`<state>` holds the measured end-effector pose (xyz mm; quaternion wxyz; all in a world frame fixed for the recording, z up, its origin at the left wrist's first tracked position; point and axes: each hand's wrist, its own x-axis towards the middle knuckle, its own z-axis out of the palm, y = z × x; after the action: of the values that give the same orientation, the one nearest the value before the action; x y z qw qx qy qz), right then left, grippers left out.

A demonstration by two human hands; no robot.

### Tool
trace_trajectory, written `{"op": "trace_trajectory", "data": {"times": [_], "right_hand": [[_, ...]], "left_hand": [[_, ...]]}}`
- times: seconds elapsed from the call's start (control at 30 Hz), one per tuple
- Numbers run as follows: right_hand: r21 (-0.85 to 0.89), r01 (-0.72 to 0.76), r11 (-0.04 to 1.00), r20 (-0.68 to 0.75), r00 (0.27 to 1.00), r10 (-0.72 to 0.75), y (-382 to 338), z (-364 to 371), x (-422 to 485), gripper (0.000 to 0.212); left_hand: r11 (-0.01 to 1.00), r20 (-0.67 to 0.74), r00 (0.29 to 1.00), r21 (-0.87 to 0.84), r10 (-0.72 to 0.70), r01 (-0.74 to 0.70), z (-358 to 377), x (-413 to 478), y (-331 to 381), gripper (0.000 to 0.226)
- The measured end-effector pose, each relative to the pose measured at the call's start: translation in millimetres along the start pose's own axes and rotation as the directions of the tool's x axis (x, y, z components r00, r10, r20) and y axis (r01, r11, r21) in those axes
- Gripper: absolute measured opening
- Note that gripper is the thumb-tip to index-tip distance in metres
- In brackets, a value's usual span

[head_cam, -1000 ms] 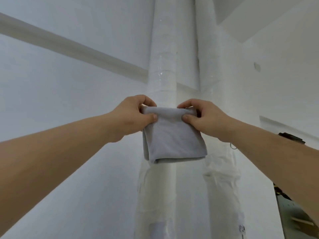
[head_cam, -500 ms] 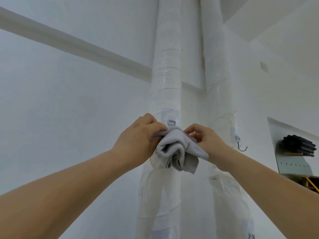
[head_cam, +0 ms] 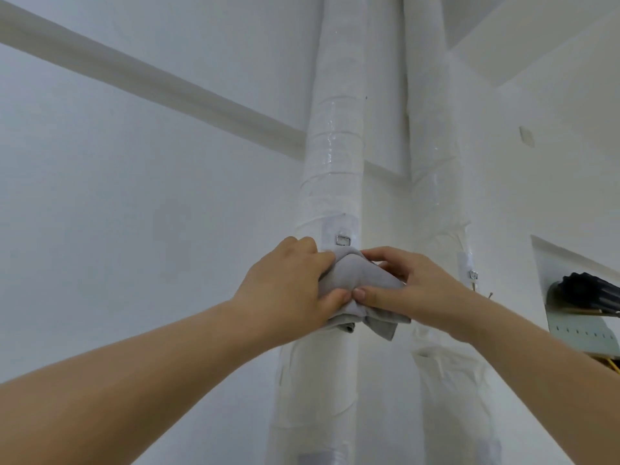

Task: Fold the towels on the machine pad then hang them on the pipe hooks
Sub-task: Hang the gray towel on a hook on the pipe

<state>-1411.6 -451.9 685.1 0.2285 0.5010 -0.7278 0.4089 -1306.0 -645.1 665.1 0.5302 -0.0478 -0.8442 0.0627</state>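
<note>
We grip the bunched grey towel [head_cam: 355, 280] between our left hand [head_cam: 288, 290] and right hand [head_cam: 412, 290], fingers curled round it, thumbs meeting in front, pressed against the white wrapped pipe [head_cam: 335, 162] just under its hook plate [head_cam: 343, 239]

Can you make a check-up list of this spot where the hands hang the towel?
Surface: white wrapped pipe, upright.
Job's things: grey towel bunched under the hook plate; second hook, bare, on the other pipe.
Clutter: nothing seen.
Grippers: left hand and right hand both grip the towel.
Cables: yellow bit at right edge, too small to tell.
Surroundings: white wall; black object above a holed panel, right.
</note>
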Motion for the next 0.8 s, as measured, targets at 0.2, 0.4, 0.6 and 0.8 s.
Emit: {"op": "trace_trajectory", "data": {"times": [0.2,0.4,0.6,0.8], "right_hand": [[0.234,-0.006,0.972,-0.008,1.0,0.008,14,11,-5,0.029],[0.152,-0.079,0.985,0.089,0.994,0.066,-3,7,-11,0.026],[-0.092,-0.142,0.986,0.037,0.989,0.146,-32,-14,10,0.031],[-0.212,-0.071,0.975,-0.078,0.995,0.055,-45,-14,6,0.022]], "left_hand": [[0.98,-0.007,0.998,-0.187,-0.068,0.065,8,0,-5,0.032],[0.97,0.116,0.983,-0.182,-0.143,0.162,-4,-2,7,0.029],[0.944,0.191,0.961,-0.222,-0.202,0.243,-33,18,10,0.054],[0.937,0.094,0.984,-0.307,-0.148,0.17,-45,19,14,0.062]]}}
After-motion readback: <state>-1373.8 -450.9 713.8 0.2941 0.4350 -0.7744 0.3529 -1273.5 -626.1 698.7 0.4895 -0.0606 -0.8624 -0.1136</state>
